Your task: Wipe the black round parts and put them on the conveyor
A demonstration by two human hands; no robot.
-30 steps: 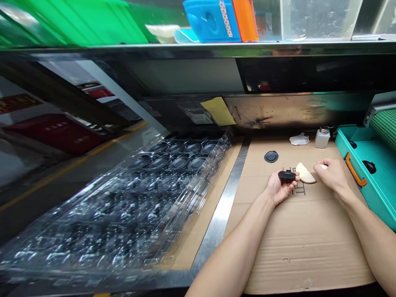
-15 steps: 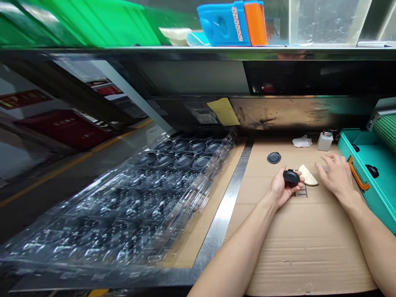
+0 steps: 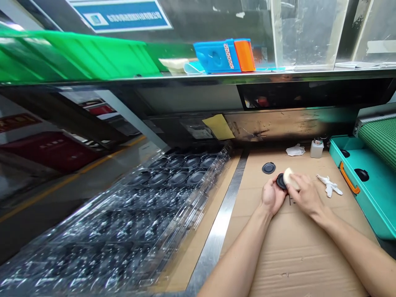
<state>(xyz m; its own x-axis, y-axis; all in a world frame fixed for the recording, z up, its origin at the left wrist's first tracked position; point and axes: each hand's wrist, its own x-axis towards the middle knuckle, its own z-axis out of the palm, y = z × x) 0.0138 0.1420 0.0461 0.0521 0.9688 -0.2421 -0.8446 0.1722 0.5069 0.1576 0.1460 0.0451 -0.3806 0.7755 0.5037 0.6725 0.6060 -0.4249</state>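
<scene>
My left hand (image 3: 270,197) holds a round black plastic lid (image 3: 280,181) with its face turned up, above the cardboard. A cream-coloured sponge pad (image 3: 288,175) is in the fingers of my right hand (image 3: 305,194), which brings it against the lid and covers part of it. Just beyond my hands, a second black lid (image 3: 269,168) lies flat on the cardboard sheet (image 3: 278,255). To the right of my right hand is a crumpled white finger-shaped cloth or glove piece (image 3: 329,185).
Clear plastic trays (image 3: 130,218) with several round black parts stand at the left. A teal bin (image 3: 379,218) holding black lids is at the right, below a green conveyor belt (image 3: 380,134). A small bottle (image 3: 317,148) and white wipe (image 3: 295,150) sit at the back.
My right hand has moved left, picked the sponge pad up off the cardboard and brought it to the lid in my left hand. The camera view has tilted up slightly.
</scene>
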